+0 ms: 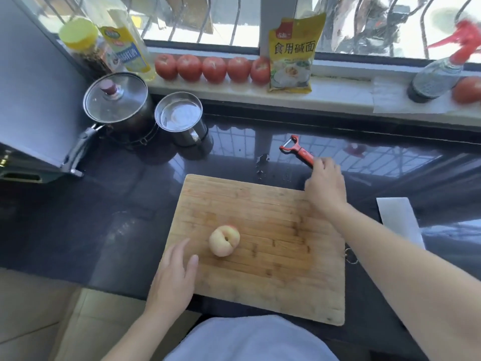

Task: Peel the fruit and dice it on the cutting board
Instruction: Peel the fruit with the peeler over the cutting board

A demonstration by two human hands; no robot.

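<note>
A pale pink-yellow peach (224,241) rests whole and unpeeled on the wooden cutting board (273,217), left of its middle. My left hand (174,277) lies flat over the board's left edge with fingers apart, just short of the peach and holding nothing. A red peeler (296,149) lies on the dark counter beyond the board's far right corner. My right hand (325,186) reaches to the peeler, its fingertips on the handle's near end; the handle end is hidden under the fingers, and the blade end still rests on the counter.
A lidded pot (117,100) and a steel cup of water (179,115) stand at the back left. Several tomatoes (213,67), a yellow bag (292,53) and bottles line the windowsill. A white paper (400,217) lies right of the board.
</note>
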